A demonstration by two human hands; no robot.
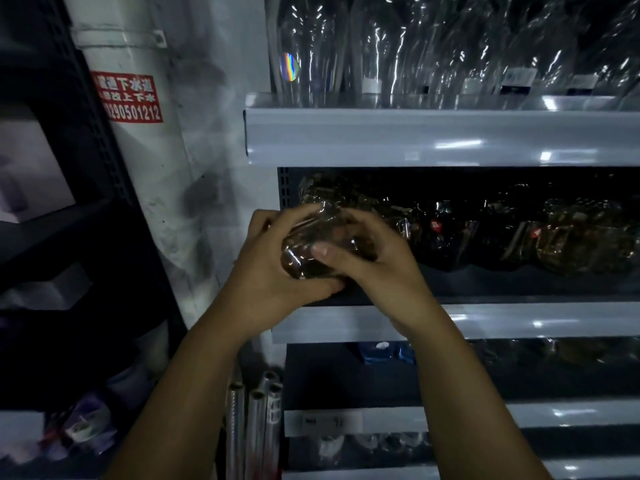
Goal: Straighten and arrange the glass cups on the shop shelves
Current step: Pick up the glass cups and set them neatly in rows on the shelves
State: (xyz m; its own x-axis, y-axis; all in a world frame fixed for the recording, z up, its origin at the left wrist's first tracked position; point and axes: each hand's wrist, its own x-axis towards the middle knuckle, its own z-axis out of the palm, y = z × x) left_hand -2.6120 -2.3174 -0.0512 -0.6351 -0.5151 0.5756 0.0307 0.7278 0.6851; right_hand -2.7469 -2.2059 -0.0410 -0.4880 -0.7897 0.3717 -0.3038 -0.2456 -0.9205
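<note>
As left hand (273,271) and right hand (379,263) clasp cup (303,249), wrapped cups (571,237) adjoin.

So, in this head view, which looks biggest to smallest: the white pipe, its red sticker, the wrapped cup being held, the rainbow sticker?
Largest: white pipe
Then wrapped cup and red sticker, too close to rank: the cup is nearer and partly covered
Smallest: rainbow sticker

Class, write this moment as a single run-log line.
stage: arranging | left hand: holds wrapped glass cup | right hand: holds same cup | place: before left end of shelf
</note>
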